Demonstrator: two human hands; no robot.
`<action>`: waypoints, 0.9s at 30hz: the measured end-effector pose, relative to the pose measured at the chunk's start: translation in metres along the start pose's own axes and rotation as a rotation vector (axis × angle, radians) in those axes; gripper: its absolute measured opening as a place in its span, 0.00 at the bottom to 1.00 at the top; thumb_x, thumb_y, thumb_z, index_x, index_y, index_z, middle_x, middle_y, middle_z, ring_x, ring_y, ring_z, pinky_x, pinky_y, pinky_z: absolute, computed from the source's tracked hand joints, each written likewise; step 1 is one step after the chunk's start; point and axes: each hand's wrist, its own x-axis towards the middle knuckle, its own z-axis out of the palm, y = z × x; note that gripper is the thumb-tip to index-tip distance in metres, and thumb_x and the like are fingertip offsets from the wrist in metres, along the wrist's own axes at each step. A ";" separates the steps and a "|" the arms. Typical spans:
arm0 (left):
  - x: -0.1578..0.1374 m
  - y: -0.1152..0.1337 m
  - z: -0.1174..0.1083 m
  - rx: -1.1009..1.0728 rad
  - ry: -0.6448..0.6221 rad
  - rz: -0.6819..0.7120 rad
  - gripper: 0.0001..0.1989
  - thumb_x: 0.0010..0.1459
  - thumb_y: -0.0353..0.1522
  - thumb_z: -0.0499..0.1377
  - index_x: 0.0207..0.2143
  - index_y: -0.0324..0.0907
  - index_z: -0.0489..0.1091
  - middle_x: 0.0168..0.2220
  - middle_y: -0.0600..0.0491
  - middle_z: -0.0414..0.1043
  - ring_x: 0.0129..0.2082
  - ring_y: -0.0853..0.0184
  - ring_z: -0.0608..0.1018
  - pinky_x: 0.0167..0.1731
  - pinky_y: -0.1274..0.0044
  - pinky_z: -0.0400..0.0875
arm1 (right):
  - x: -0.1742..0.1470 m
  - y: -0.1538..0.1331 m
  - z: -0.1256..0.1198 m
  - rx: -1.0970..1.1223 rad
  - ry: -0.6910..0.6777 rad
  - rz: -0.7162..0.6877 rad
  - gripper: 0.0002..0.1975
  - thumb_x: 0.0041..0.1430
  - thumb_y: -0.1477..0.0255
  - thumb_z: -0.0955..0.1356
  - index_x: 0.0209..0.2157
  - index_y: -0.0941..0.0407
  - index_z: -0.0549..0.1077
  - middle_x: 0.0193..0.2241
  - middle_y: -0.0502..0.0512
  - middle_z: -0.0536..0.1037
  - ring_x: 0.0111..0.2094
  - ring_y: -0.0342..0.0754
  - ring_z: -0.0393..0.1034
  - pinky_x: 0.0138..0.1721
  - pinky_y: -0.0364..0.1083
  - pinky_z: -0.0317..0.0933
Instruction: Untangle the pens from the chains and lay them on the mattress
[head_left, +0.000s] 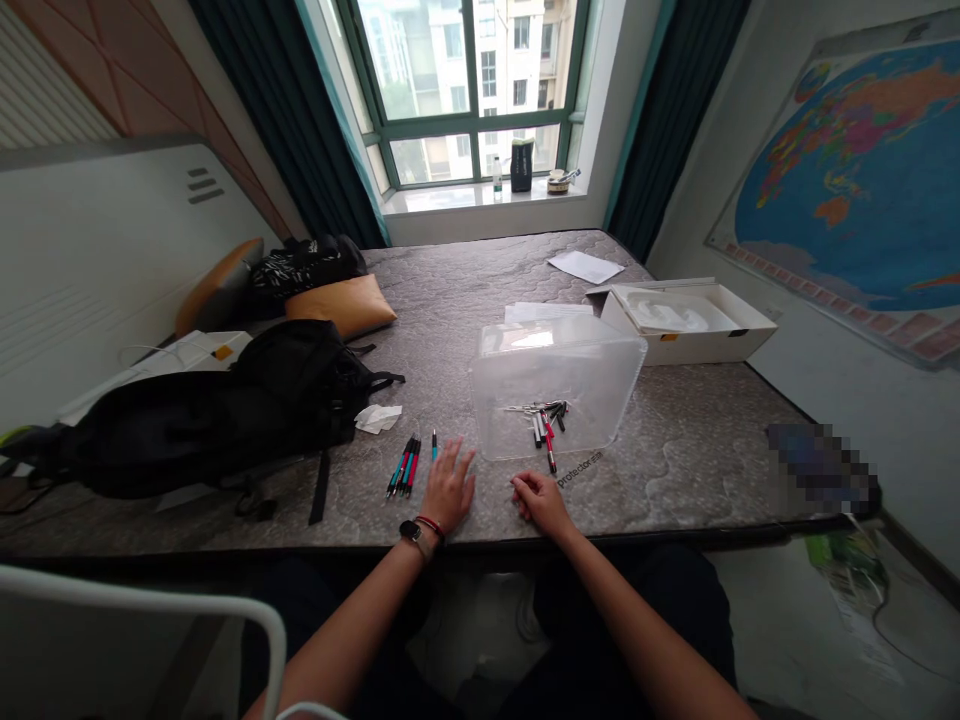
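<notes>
Left of the left hand (449, 492), lone pen (434, 447), pen cluster (406, 468)

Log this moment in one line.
left hand: open, palm down beside pens | right hand: curled, in front of bin

2 hands (448, 487), 1 bin (551, 368), 1 map (855, 190)

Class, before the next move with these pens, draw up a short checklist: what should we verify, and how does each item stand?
1. Left hand free of pens: ok, palm down.
2. Right hand empty: cannot tell, fingers curled.
3. Pens all in one group: not ok, one pen lies apart from the pen cluster.
4. Clear bin in front of the right hand: ok.
5. Backpack off the pen cluster: ok.
</notes>
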 end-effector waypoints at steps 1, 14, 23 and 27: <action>-0.001 0.007 0.004 -0.076 -0.038 0.074 0.24 0.62 0.30 0.52 0.60 0.46 0.60 0.67 0.47 0.50 0.65 0.56 0.57 0.60 0.61 0.59 | -0.001 -0.002 -0.001 -0.033 -0.005 0.002 0.17 0.56 0.56 0.65 0.33 0.57 0.71 0.22 0.49 0.74 0.15 0.42 0.64 0.15 0.41 0.57; -0.011 0.026 0.023 -0.225 0.042 -0.123 0.14 0.62 0.31 0.51 0.49 0.43 0.66 0.44 0.47 0.71 0.47 0.59 0.72 0.50 0.65 0.67 | 0.035 -0.019 -0.083 -0.752 0.434 -0.136 0.14 0.57 0.60 0.64 0.31 0.56 0.73 0.26 0.56 0.76 0.29 0.50 0.70 0.33 0.45 0.60; -0.007 0.027 0.024 -0.120 0.037 -0.193 0.28 0.61 0.33 0.53 0.64 0.45 0.54 0.63 0.47 0.57 0.58 0.57 0.65 0.57 0.65 0.60 | 0.078 -0.048 -0.081 -1.026 0.165 -0.211 0.10 0.60 0.68 0.64 0.32 0.56 0.76 0.33 0.58 0.80 0.35 0.49 0.73 0.39 0.43 0.59; -0.006 0.027 0.026 -0.119 0.059 -0.255 0.22 0.61 0.31 0.53 0.58 0.45 0.62 0.55 0.47 0.65 0.56 0.57 0.67 0.56 0.65 0.61 | 0.092 -0.057 -0.070 -1.147 0.084 -0.105 0.10 0.55 0.63 0.69 0.33 0.55 0.77 0.34 0.61 0.80 0.36 0.51 0.74 0.36 0.44 0.60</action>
